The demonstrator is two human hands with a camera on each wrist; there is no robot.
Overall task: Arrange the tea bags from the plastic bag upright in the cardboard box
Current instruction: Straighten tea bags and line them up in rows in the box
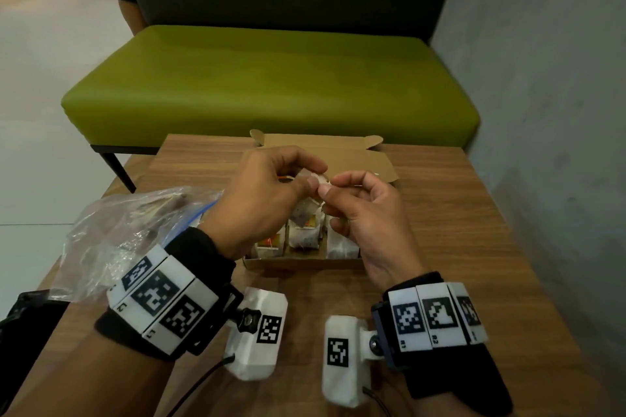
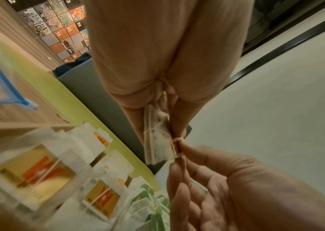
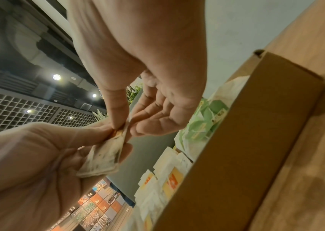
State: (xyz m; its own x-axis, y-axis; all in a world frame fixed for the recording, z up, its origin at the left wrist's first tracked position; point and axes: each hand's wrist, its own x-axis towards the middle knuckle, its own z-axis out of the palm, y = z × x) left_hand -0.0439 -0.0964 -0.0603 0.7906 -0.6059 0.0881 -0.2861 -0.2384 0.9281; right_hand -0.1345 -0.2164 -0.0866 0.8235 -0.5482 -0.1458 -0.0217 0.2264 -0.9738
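- Your left hand point(image 1: 264, 200) holds a small stack of tea bags point(image 2: 157, 140) above the cardboard box point(image 1: 305, 262), fingers curled round it and thumb pressed to its side.
- Your right hand point(image 1: 366, 213) meets it from the right; thumb and forefinger pinch the orange tag point(image 2: 177, 147) at the edge of that stack, the other fingers loosely curled.
- Cardboard box: open on the wooden table point(image 1: 474, 247), lid flap point(image 1: 338, 152) folded back on the far side.
- Tea bags already in the box: standing in rows. Yellow-and-orange tags point(image 2: 103, 201) show in the left and middle rows, green ones point(image 3: 203, 123) at the right side.
- Plastic bag point(image 1: 111, 240): clear, with a blue zip strip, lying crumpled on the table just left of the box, partly under your left wrist. Its contents are too blurred to count.
- Green bench point(image 1: 271, 85): beyond the table's far edge, against a dark backrest.
- Wrist cameras and marker bands: one set on each forearm.
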